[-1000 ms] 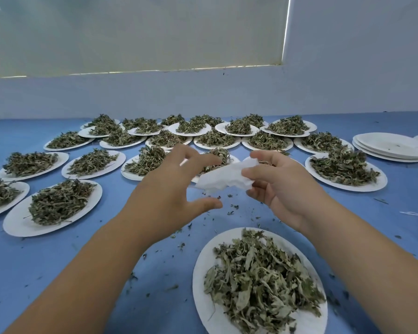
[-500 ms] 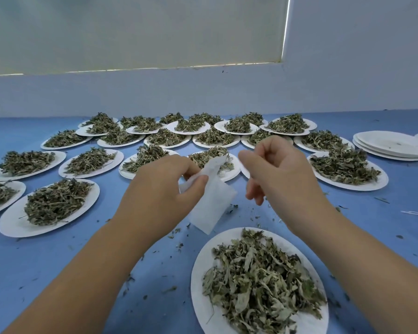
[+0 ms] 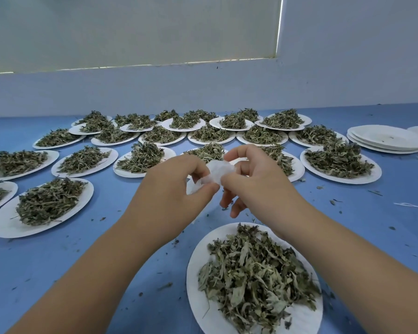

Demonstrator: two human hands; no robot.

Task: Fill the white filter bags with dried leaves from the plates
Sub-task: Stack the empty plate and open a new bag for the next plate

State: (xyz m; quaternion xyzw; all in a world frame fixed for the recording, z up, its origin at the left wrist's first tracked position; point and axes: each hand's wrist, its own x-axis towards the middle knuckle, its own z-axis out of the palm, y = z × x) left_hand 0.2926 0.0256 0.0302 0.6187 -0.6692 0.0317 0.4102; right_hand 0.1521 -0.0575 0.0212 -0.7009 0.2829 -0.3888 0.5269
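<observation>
A small white filter bag [image 3: 216, 173] is held in the air between both hands, above the blue table. My left hand [image 3: 169, 189] pinches its lower left edge with thumb and fingers. My right hand [image 3: 251, 179] pinches its right side, thumb and forefinger on the bag, the other fingers curled below. Much of the bag is hidden behind the fingers. Just in front of the hands lies a white paper plate [image 3: 198, 256] heaped with dried green leaves [image 3: 253, 273].
Several more white plates of dried leaves [image 3: 51, 203] cover the blue table [image 3: 58, 273] to the left and back. A stack of bare plates [image 3: 386, 138] sits at the far right. A thin white string [image 3: 410, 205] lies at right. Leaf crumbs are scattered around.
The bag went from my right hand to hanging from my left; now both hands pinch it together at its top, and my right hand has closed in on it.
</observation>
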